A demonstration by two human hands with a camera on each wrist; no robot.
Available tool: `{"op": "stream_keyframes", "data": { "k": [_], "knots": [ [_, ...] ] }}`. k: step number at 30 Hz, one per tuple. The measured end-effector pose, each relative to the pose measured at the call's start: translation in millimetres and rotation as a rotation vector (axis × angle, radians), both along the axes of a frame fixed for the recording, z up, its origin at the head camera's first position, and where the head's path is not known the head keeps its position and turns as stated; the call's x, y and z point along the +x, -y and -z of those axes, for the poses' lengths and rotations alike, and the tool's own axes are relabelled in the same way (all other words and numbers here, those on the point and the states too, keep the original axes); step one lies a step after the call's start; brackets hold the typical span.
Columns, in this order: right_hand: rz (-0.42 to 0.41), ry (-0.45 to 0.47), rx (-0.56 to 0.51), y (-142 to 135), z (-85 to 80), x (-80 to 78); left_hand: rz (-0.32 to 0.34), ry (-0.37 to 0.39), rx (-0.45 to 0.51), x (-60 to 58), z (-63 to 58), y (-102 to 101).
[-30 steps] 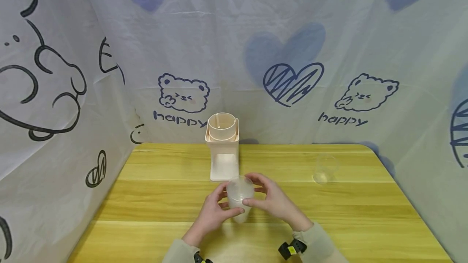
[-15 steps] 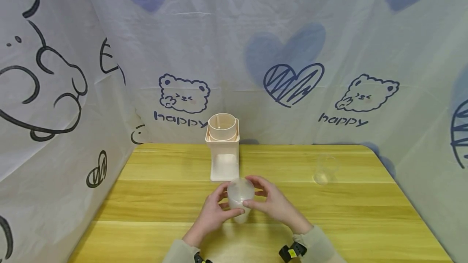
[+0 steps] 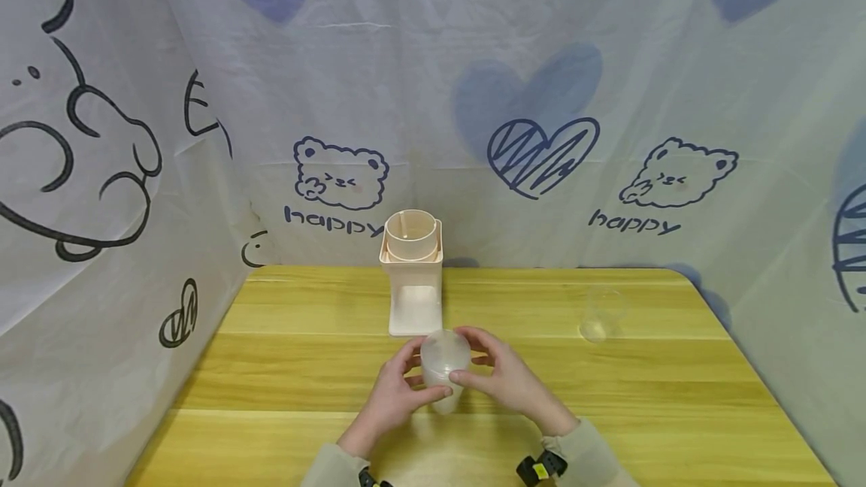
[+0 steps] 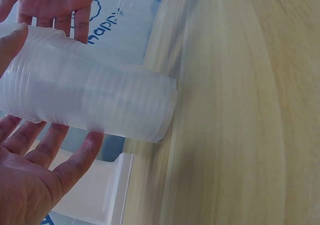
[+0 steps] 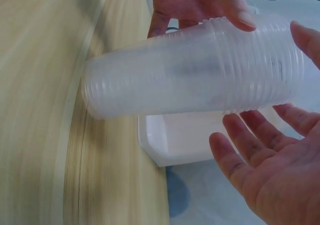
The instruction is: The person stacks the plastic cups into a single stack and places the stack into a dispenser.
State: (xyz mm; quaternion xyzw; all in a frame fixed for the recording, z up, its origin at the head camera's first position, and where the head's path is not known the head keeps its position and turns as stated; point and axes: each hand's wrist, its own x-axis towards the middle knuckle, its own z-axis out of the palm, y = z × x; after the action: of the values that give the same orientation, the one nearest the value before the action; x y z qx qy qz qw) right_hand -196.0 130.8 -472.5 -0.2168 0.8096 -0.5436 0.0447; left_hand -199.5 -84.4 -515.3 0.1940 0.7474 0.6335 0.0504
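A stack of clear plastic cups (image 3: 444,367) stands upright between my two hands near the middle of the table. Many nested rims band its upper end in the right wrist view, where the stack of cups (image 5: 175,75) narrows toward its base at the tabletop. My left hand (image 3: 394,395) holds it from the left, thumb in front and fingers spread along the side. From the right, my right hand (image 3: 504,370) holds it the same way, fingertips at the rims. Just behind the stack is a cream-coloured cup dispenser (image 3: 414,284) with a round open tube on top.
A single clear cup (image 3: 598,318) stands apart at the right rear of the wooden table (image 3: 676,382). Behind the table's far edge hangs a printed cloth (image 3: 419,96) with hearts and bears, and another cloth side runs along the left.
The stack and both hands have come down very slightly in the head view; the grip is unchanged. The dispenser and the single cup have not moved.
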Motion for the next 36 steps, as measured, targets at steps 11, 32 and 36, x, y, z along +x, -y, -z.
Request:
{"op": "stream_keyframes", "data": {
  "k": [11, 32, 36],
  "knots": [
    [0.008, 0.009, -0.054, -8, 0.8, 2.0, 0.002, -0.016, 0.018, -0.3, 0.6, 0],
    [0.16, -0.075, -0.123, -58, -11.0, 3.2, 0.022, -0.04, 0.013, 3.6, -2.6, -1],
    [0.213, -0.09, -0.11, -72, -11.5, 1.5, 0.031, -0.03, 0.022, 4.6, -5.9, -2]
  ]
}}
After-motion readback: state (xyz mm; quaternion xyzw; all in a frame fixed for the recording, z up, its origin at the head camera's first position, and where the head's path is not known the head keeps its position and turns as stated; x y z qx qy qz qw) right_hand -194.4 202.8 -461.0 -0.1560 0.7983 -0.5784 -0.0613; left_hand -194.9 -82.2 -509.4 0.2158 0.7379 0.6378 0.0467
